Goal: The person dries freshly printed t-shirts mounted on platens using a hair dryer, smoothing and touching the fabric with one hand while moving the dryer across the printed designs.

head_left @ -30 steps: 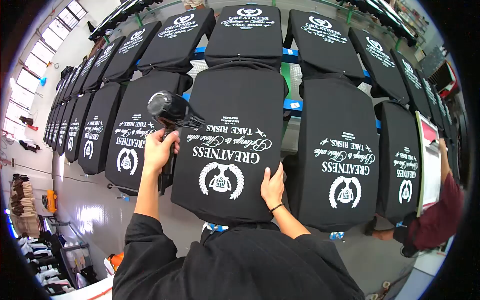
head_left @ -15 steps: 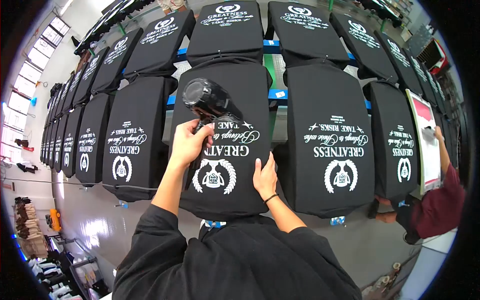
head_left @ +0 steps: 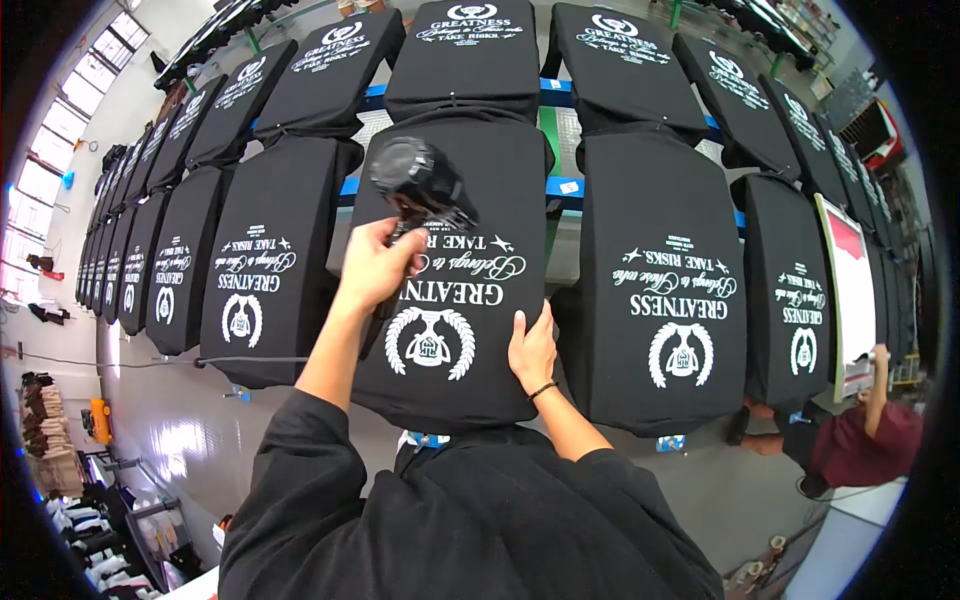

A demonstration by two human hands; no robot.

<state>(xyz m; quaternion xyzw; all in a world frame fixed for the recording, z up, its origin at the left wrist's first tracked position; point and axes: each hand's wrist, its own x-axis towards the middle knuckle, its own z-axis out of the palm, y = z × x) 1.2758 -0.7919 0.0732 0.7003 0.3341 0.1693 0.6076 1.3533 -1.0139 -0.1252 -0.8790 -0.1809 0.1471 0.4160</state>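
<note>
Black plastic hair dryer (head_left: 425,182) hangs above a black cloth garment (head_left: 480,308) stretched over a flat panel, over the upper left part of its white lettering (head_left: 462,293). Its barrel's long axis slants from the rounded rear cap at upper left to the nozzle at lower right, which points towards the words "TAKE RISKS"; the handle runs down from the barrel. The person's left hand (head_left: 375,265) has its grip clamped around that handle. The right hand (head_left: 533,352), a dark bracelet at its wrist, lies along the garment's right edge, thumb and fingers apart. Far right, a co-worker's hand (head_left: 880,354) is near the lower end of a pale rectangular frame (head_left: 848,300).
</note>
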